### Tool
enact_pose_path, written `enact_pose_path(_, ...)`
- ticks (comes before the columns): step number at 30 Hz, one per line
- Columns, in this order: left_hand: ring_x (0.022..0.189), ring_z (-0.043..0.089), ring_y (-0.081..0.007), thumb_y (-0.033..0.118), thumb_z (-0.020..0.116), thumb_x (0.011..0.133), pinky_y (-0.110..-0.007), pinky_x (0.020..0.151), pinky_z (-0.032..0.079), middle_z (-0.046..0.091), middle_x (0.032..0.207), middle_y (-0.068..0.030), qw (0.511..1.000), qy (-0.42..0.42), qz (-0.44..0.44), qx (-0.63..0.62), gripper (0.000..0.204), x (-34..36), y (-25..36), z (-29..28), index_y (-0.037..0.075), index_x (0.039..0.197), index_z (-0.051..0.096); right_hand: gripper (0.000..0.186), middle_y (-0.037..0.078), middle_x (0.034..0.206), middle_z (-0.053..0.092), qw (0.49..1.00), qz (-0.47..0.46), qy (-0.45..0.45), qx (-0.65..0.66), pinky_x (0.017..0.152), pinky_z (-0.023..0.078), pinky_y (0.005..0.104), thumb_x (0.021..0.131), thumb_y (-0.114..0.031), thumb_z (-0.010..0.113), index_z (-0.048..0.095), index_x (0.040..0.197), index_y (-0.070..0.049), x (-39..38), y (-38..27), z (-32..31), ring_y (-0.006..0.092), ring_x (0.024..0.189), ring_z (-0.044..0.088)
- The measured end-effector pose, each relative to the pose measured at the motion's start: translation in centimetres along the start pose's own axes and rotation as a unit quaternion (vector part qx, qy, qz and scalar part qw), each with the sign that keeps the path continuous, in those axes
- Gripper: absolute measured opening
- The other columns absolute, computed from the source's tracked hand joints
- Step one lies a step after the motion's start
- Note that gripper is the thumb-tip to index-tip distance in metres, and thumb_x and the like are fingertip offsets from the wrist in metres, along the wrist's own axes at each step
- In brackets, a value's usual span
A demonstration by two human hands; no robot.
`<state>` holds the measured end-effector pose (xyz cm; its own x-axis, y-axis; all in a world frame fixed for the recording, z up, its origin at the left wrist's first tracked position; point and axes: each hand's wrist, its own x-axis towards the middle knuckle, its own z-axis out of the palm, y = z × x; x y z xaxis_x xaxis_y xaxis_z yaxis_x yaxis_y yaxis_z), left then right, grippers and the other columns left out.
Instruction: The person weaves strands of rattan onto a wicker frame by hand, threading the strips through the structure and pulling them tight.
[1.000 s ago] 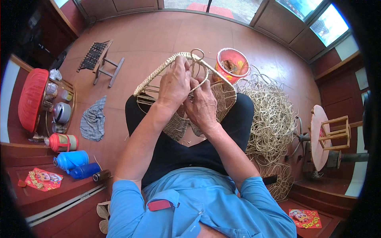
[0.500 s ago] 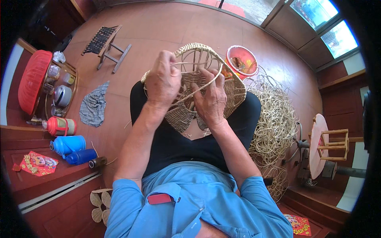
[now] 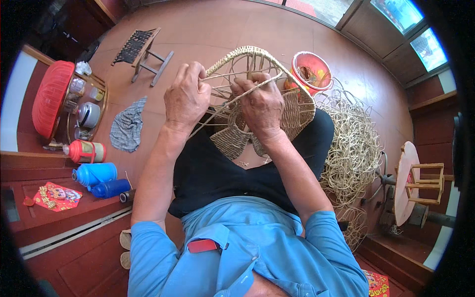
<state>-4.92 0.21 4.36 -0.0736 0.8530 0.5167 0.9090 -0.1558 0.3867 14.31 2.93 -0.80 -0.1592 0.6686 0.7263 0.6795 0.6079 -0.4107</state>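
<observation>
Lap [image 3: 232, 180] up close, with a woven piece [image 3: 297, 111] propped on it. Right hand [image 3: 261, 103] is curled over it, can't tell if it's gripping; left hand [image 3: 186, 101] pinches a pale strand [image 3: 220, 109]. Red bucket [image 3: 324, 78] just beyond.

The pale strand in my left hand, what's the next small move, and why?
Probably draw the left hand outward to tighten the pale strand, since an open loop of it bends across the right hand over the woven piece.
</observation>
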Motion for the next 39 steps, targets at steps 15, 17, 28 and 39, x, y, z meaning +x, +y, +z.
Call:
enact_pose_path(15,0.068,0.063,-0.0114,0.009,0.077,0.097,-0.027,0.048,0.053,0.063,0.082,0.0010,0.941,0.063,-0.306,-0.132,0.011,-4.4,-26.4,-11.8,0.008,0.092,0.067,0.013,0.005,0.090,0.060,0.999,0.033,0.003,-0.008,0.074,0.052,0.0433,0.093,-0.030,0.080,0.081,0.094,-0.017,-0.1,0.1,0.9,0.0270,0.085,0.064)
enact_pose_path(17,0.068,0.063,-0.0112,0.016,0.081,0.097,-0.028,0.052,0.054,0.065,0.085,-0.0009,0.872,0.083,-0.448,-0.180,0.015,-7.2,-29.7,-16.4,0.007,0.101,0.070,0.013,0.004,0.091,0.062,0.999,0.033,0.006,-0.010,0.074,0.052,0.0430,0.093,-0.029,0.080,0.081,0.095,-0.017,-0.1,-0.1,1.0,0.0269,0.086,0.065)
enact_pose_path(28,0.062,0.058,-0.0106,0.023,0.085,0.097,-0.023,0.054,0.047,0.067,0.082,0.0015,0.803,0.331,-0.469,-0.158,0.020,-14.9,-39.8,-35.0,0.007,0.106,0.076,0.015,0.003,0.091,0.064,0.999,0.047,-0.001,0.015,0.080,0.053,0.0436,0.091,-0.030,0.082,0.081,0.094,-0.015,0.3,0.2,0.6,0.0255,0.090,0.066)
enact_pose_path(39,0.060,0.070,-0.0204,0.029,0.087,0.094,-0.032,0.045,0.054,0.073,0.077,-0.0134,0.693,0.430,-0.574,0.070,0.035,-23.8,-42.0,-44.4,-0.004,0.090,0.074,0.017,0.004,0.093,0.064,0.999,0.045,-0.011,-0.009,0.081,0.053,0.0434,0.095,-0.030,0.078,0.077,0.092,-0.014,0.8,0.0,0.7,0.0259,0.092,0.067)
